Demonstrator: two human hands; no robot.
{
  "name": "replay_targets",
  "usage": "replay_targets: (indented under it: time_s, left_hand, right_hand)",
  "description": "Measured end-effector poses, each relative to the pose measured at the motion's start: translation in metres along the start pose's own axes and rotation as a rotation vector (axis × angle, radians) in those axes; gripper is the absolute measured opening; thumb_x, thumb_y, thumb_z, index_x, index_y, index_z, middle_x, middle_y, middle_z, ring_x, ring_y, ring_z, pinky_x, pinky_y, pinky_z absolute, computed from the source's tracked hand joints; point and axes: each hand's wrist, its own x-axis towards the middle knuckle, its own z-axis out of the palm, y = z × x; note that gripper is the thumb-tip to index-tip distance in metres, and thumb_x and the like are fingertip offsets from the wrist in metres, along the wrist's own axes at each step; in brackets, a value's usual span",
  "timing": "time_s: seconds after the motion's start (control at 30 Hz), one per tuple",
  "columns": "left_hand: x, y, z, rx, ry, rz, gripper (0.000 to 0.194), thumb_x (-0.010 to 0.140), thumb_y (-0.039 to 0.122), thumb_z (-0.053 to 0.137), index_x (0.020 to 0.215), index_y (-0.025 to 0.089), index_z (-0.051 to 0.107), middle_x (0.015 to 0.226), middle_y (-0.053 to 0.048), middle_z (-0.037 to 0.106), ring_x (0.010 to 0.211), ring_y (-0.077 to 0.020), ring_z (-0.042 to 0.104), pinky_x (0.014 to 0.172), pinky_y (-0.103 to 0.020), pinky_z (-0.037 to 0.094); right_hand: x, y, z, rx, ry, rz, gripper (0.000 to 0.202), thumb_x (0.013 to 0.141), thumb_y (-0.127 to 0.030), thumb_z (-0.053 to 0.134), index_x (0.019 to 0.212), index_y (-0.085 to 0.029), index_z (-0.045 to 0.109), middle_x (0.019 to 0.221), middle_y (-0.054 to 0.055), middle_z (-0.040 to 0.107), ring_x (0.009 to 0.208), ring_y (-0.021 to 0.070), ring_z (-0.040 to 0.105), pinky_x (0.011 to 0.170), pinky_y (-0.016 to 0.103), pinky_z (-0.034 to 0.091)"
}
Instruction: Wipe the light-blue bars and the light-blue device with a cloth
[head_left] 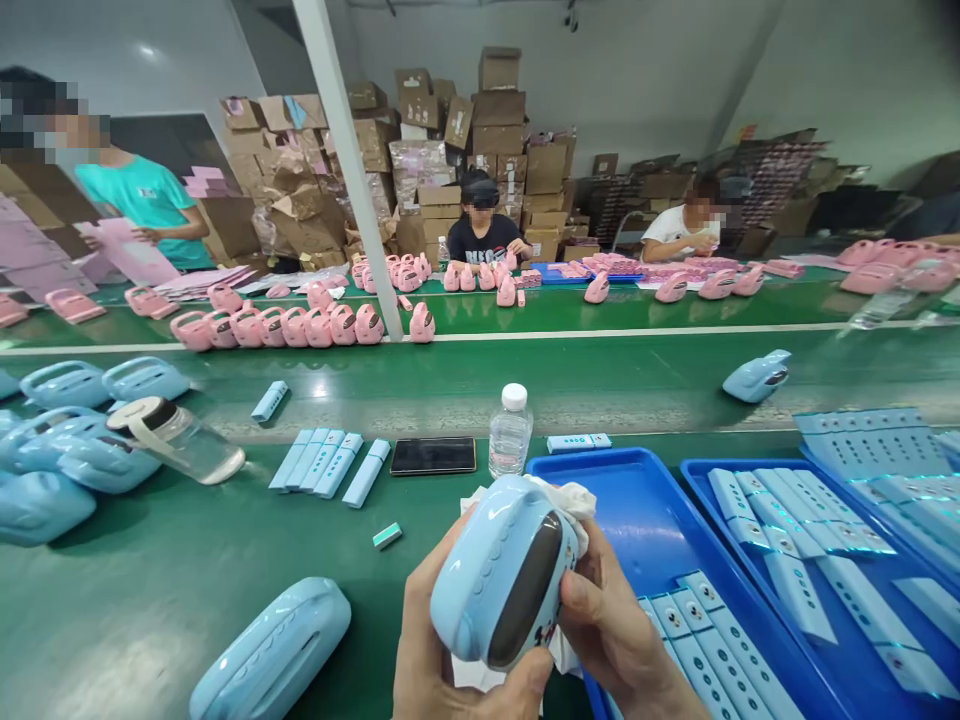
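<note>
Both hands — left hand [435,650], right hand [622,640] — grip a blue toy [504,580] above the green table [150,600]. Beyond it, cardboard boxes [480,130] are stacked against the grey wall — pink toys [300,325] line the far side.

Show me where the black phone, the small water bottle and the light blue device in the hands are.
black phone [433,456]: head view, screen centre.
water bottle [510,440]: head view, clear body.
light blue device [487,575]: head view, rounded shell.

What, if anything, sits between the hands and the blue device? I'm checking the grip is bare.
A white cloth is bunched behind the light blue device, under the right hand. The left hand grips it directly.
</note>
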Motion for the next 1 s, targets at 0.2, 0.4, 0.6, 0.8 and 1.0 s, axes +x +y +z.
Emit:
replay_targets:
  time_s: [0.2,0.4,0.6,0.8,1.0]
  left_hand:
    - [0.003,0.0,-0.006,-0.059,-0.125,0.023,0.075,0.071,0.041,0.09,0.139,0.029,0.06,0.138,-0.011,0.069,0.116,-0.0315,0.073,0.093,-0.031,0.062]
    - [0.002,-0.011,-0.004,-0.192,-0.128,0.001,0.077,0.07,0.048,0.09,0.138,0.024,0.063,0.145,-0.018,0.063,0.123,-0.0445,0.068,0.103,-0.053,0.059]
    - [-0.008,-0.003,0.001,-0.134,-0.006,-0.13,0.077,0.064,0.047,0.092,0.133,0.022,0.068,0.122,-0.014,0.075,0.102,-0.0395,0.076,0.09,-0.046,0.066]
    - [0.016,0.006,-0.006,-0.093,-0.084,-0.227,0.071,0.064,0.049,0.091,0.126,0.023,0.069,0.114,-0.009,0.079,0.099,-0.0323,0.077,0.083,-0.034,0.065]
    - [0.043,0.006,-0.017,-0.078,-0.143,-0.256,0.065,0.065,0.053,0.089,0.116,0.017,0.073,0.115,-0.012,0.081,0.106,-0.0328,0.076,0.087,-0.034,0.064]
  right_hand:
    - [-0.005,0.001,-0.014,-0.061,0.042,0.029,0.078,0.07,-0.044,0.095,0.138,-0.034,0.06,0.128,0.006,0.073,0.119,0.0319,0.068,0.092,0.038,0.06]
    - [-0.007,0.002,-0.012,-0.105,0.052,0.029,0.088,0.064,-0.049,0.1,0.14,-0.035,0.057,0.145,0.007,0.064,0.127,0.0326,0.063,0.098,0.039,0.056]
    - [-0.015,0.006,-0.004,-0.122,0.069,-0.01,0.071,0.072,-0.046,0.096,0.132,-0.036,0.059,0.13,0.005,0.071,0.123,0.0304,0.064,0.099,0.039,0.054]
    - [-0.011,0.009,0.008,-0.306,0.131,-0.045,0.059,0.084,-0.05,0.085,0.131,-0.03,0.056,0.121,0.007,0.073,0.11,0.0277,0.069,0.094,0.037,0.055]
    - [0.002,0.011,0.017,-1.236,-0.014,-0.716,0.044,0.107,-0.033,0.054,0.151,-0.033,0.052,0.146,0.005,0.064,0.139,0.0276,0.055,0.123,0.04,0.035]
